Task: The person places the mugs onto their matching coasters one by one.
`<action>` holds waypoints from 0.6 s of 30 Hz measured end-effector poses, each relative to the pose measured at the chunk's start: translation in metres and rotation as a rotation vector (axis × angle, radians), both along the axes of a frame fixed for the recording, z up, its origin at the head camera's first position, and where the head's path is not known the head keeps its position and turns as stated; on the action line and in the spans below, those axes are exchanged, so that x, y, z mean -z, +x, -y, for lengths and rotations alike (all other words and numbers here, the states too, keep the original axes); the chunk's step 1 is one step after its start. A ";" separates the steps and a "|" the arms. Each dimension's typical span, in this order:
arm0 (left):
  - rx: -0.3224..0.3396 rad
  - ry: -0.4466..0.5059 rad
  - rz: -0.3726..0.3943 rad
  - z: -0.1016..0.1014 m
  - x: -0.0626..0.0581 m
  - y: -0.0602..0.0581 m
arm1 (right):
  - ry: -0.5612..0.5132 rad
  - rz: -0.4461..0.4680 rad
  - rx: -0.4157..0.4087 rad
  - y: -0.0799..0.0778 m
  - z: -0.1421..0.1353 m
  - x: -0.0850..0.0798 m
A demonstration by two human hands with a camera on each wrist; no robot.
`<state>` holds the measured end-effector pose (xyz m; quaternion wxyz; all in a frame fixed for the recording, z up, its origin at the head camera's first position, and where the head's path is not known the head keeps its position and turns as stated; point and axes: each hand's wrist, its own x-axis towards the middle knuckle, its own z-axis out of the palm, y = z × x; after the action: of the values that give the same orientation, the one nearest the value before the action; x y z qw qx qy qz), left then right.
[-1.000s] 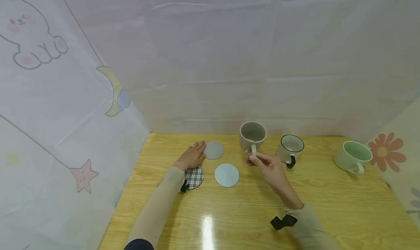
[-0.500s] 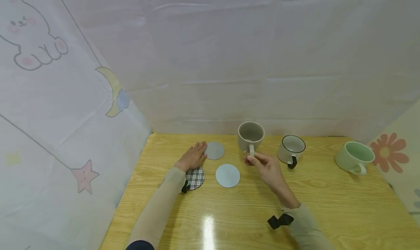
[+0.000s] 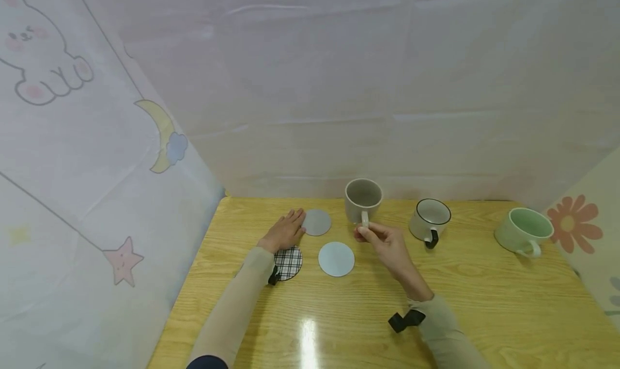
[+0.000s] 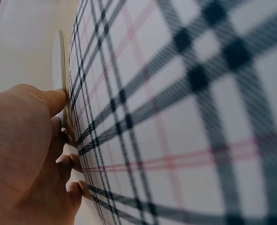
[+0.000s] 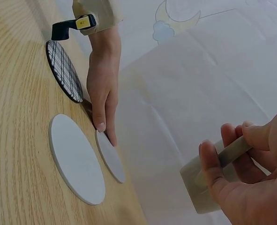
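Observation:
My right hand (image 3: 389,248) pinches the handle of a pale grey mug (image 3: 354,213) near the back of the table. The mug is upright and, in the right wrist view, appears lifted off the wood. To its left lies a round grey coaster (image 3: 317,222). My left hand (image 3: 283,233) lies with extended fingers at that coaster's left edge, thumb and fingertips touching it. A light blue-white coaster (image 3: 336,259) lies nearer to me. Partly under my left wrist is a plaid coaster (image 3: 289,262), which fills most of the left wrist view.
Right of the held mug stands a white mug (image 3: 419,225) with a black rim and handle. A green mug (image 3: 508,237) stands at the far right. Hanging cloth (image 3: 310,116) bounds the wooden table (image 3: 368,326) at the back and sides.
My right hand has carried the grey mug a little to the left, closer to the grey coaster. The left hand stays where it was on the coaster's edge.

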<state>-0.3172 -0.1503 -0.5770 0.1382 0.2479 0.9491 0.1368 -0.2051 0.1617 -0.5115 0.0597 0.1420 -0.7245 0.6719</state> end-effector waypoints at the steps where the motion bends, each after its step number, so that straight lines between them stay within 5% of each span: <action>1: -0.001 0.006 -0.002 0.000 -0.001 0.000 | 0.003 -0.002 -0.003 -0.001 0.001 0.000; 18: 0.009 -0.010 -0.029 0.000 -0.007 0.002 | -0.004 0.053 -0.023 -0.013 0.015 0.001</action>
<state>-0.3151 -0.1501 -0.5696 0.1264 0.2535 0.9505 0.1277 -0.2179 0.1464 -0.5121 0.0332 0.1323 -0.7226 0.6776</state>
